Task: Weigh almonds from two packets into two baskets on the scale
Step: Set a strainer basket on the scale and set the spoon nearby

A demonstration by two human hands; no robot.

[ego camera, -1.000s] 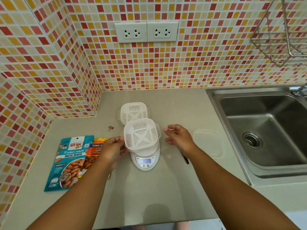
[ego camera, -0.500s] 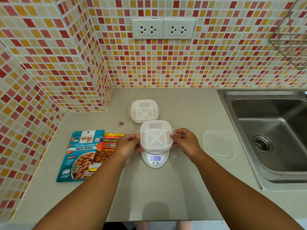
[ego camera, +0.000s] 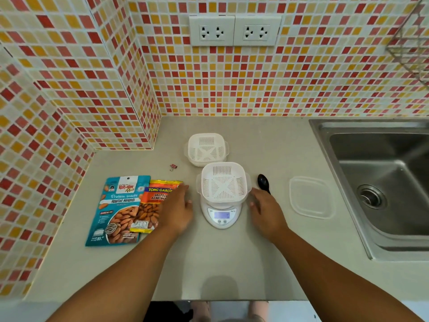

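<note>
Sitting empty on the scale (ego camera: 221, 213) is one basket (ego camera: 223, 182), both hands' fingers released beside it, left hand (ego camera: 177, 211) nearing the almond packets (ego camera: 130, 205); overhanging rim is risking tipping if bumped

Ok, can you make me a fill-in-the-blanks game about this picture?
1. One white basket sits on the ____.
2. The black ____ lies beside the right hand.
3. The left hand covers part of the ____ almond packet.
4. Both baskets are ____ inside.

Missing words: scale; spoon; orange; empty
</note>
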